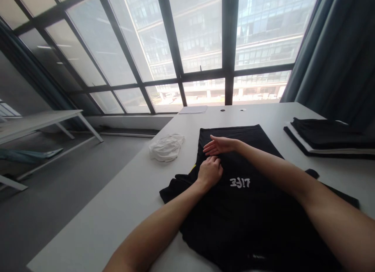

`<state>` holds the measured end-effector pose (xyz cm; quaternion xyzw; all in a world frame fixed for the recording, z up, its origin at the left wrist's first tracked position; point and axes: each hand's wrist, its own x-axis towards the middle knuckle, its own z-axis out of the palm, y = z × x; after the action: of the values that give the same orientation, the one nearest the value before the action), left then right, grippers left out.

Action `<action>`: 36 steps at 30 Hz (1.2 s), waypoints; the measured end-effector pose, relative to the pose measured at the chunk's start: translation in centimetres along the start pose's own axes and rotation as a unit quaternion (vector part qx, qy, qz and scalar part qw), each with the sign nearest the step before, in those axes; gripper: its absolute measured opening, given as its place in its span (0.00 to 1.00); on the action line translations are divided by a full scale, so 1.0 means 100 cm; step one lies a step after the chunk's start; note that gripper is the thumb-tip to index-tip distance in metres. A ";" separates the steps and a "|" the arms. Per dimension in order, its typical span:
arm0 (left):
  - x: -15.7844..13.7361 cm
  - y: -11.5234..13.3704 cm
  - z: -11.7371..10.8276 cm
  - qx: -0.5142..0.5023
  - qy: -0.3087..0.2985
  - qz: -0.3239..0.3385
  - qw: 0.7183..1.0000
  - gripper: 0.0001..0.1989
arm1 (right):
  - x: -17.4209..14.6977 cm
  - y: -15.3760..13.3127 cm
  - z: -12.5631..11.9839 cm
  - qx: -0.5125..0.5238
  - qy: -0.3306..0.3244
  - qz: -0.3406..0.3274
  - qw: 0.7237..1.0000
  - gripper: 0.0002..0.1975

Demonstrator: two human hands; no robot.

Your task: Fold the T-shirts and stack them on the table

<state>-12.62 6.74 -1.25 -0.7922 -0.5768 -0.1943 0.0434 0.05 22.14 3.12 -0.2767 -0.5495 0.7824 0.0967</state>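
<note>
A black T-shirt (249,213) lies spread on the white table in front of me, its white lettering (240,182) upside down from my side. Near the shirt's left side, my left hand (210,172) is closed on the cloth with its fingers curled under; the fingertips are hidden. Just beyond it, my right hand (222,144) is held over the shirt, fingers stretched out to the left and thumb apart, with nothing in it. A sleeve bunches at the left, beside a small yellow patch (193,168). My right forearm covers part of the shirt's right side.
A crumpled white cloth (166,147) sits on the white table (117,209) to the left. Folded black and white garments (328,137) are stacked at the right. At the far end lies a pale sheet (193,109), near the windows. Another table (43,121) stands farther left.
</note>
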 end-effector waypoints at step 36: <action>-0.003 0.007 -0.003 -0.032 -0.025 -0.016 0.999 0.16 | 0.083 -0.025 -0.090 0.030 0.185 -0.096 0.978 0.21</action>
<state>-12.14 6.13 -1.02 -0.7888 -0.5834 -0.1937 0.0005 -2.32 34.08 0.49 -0.3595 -0.5220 0.7212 0.2796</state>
